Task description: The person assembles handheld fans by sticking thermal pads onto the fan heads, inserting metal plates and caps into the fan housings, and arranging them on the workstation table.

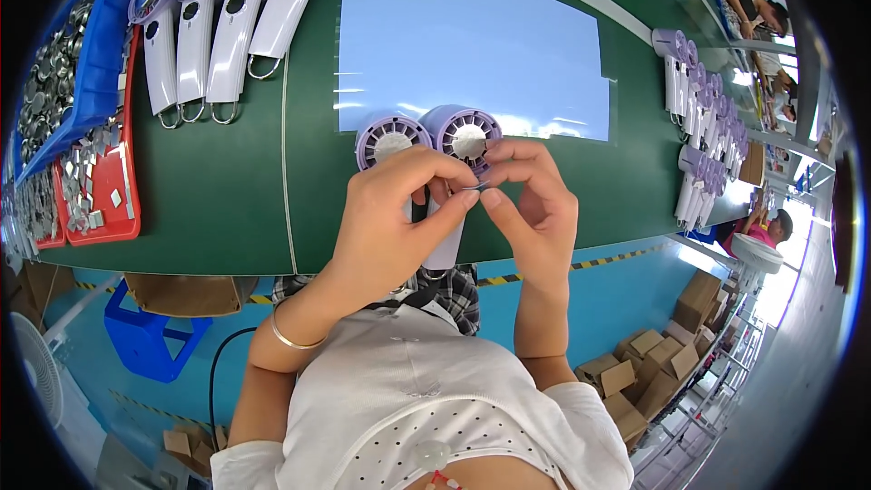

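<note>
Look left at a blue bin [102, 59] heaped with round metal discs [53, 82], and a red tray [107, 183] beside it scattered with small pale squares [115, 198]. Now pinching a small thin piece [475, 187] between thumb and forefinger of the left hand [388, 204], just in front of two lilac fan heads [467, 133], with the right hand [542, 201] close at its edge, cannot tell whether gripping too. Spot both hands blocking part of those heads, with a pale blue sheet [472, 45] beyond and four white-handled fans [193, 54] at upper left
</note>
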The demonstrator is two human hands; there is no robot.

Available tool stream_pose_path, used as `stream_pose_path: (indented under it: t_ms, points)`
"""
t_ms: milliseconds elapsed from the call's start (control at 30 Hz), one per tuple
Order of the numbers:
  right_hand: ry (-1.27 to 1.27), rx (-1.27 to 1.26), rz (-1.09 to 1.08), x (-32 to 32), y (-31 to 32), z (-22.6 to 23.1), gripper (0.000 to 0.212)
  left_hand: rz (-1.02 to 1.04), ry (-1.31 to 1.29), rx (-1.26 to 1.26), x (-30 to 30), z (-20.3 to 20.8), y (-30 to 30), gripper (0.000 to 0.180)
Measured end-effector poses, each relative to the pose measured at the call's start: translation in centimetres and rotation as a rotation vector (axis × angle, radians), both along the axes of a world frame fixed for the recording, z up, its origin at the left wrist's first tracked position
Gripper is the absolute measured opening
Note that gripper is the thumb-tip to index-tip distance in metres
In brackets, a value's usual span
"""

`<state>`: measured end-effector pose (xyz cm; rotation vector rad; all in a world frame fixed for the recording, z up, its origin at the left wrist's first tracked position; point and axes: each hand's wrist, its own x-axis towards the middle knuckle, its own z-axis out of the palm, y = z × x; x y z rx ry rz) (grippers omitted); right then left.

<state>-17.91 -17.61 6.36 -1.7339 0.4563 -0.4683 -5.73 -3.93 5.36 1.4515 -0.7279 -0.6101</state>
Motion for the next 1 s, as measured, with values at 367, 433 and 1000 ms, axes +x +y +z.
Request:
stream_pose_path:
  t_ms: [367, 433, 1000]
  points:
    - [-0.049, 0.008, -0.014, 0.3, -0.1, -0.1, 0.010, -0.032, 0.027, 0.003, 0.1, 0.3, 0.2, 0.009]
    - [-0.051, 0.015, -0.023, 0.2, 0.0, -0.1, 0.009, -0.055, -0.012, 0.010, 0.1, 0.2, 0.3, 0.017]
    - [0.157, 0.041, -0.243, 2.1, -0.4, -1.6, 0.009, -0.185, -1.006, 0.059, -5.1, -5.6, 3.9, 0.024]
